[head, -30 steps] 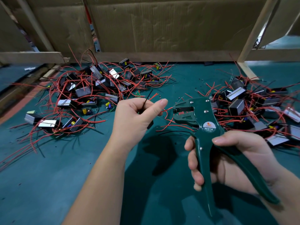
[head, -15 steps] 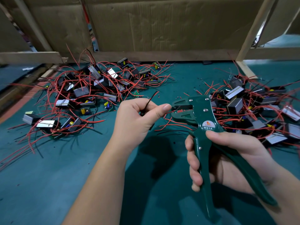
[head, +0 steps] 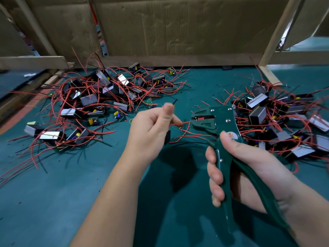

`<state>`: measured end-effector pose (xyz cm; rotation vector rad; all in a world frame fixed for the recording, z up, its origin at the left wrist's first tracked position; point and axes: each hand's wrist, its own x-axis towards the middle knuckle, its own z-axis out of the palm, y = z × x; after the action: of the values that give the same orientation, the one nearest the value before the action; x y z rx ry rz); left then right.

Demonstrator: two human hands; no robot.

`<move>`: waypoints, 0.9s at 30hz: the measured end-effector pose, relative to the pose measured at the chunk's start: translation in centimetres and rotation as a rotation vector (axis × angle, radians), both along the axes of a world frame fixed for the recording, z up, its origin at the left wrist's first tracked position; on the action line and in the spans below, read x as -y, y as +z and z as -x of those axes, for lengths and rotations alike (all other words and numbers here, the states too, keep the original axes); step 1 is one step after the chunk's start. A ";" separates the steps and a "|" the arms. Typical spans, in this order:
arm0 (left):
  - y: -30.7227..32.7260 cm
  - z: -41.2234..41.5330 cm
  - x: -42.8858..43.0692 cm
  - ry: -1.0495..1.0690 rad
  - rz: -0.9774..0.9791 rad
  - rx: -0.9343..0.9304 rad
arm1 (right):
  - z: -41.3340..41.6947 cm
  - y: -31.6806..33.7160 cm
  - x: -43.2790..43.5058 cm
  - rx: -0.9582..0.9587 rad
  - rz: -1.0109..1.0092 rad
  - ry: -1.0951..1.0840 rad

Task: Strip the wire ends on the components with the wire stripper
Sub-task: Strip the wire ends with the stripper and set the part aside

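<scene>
My right hand [head: 236, 168] grips the handles of a dark green wire stripper [head: 222, 132], whose jaws point left over the mat. My left hand [head: 153, 127] holds a small black component [head: 167, 137], mostly hidden behind the fingers, and pinches its red wire [head: 179, 124]. That wire runs right to the stripper's jaws [head: 200, 118]. A thin black wire [head: 174, 102] sticks up past my left thumb.
Two piles of black components with red wires lie on the green mat [head: 53, 193]: one at the back left [head: 99, 104], one at the right [head: 277, 118]. Cardboard walls [head: 178, 27] and wooden rails [head: 178, 60] close off the back.
My left hand has turned, thumb now up, and the red wire it pinches now reaches the stripper's jaws. The stripper has stayed nearly in place.
</scene>
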<state>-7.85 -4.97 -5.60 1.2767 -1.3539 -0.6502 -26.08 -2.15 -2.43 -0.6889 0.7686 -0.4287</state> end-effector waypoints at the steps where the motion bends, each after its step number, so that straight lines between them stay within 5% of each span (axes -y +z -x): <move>1: -0.1 0.0 0.0 0.012 -0.018 0.007 | 0.3 -0.2 -0.3 -0.019 0.126 -0.014; 2: -0.2 -0.1 0.1 0.026 -0.041 0.024 | 0.6 -1.1 -0.9 0.104 0.140 -0.082; 5: -0.5 0.1 0.1 0.017 -0.139 0.036 | 0.9 -1.1 0.3 -0.031 0.146 -0.204; 13: 0.4 2.6 -0.2 -0.279 -0.244 -0.408 | 1.1 -2.2 0.7 0.229 0.270 -0.137; 23: 0.5 2.4 -0.6 -0.586 -0.196 -0.553 | 1.3 -1.5 1.1 0.294 0.254 -0.204; 27: 0.3 2.7 -1.0 -0.617 -0.165 -0.414 | 1.1 -1.5 0.9 0.224 0.224 -0.227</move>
<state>-10.52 -4.01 -5.29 0.7681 -1.3533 -1.3938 -27.21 -3.01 -3.91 -0.7496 0.5924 -0.7943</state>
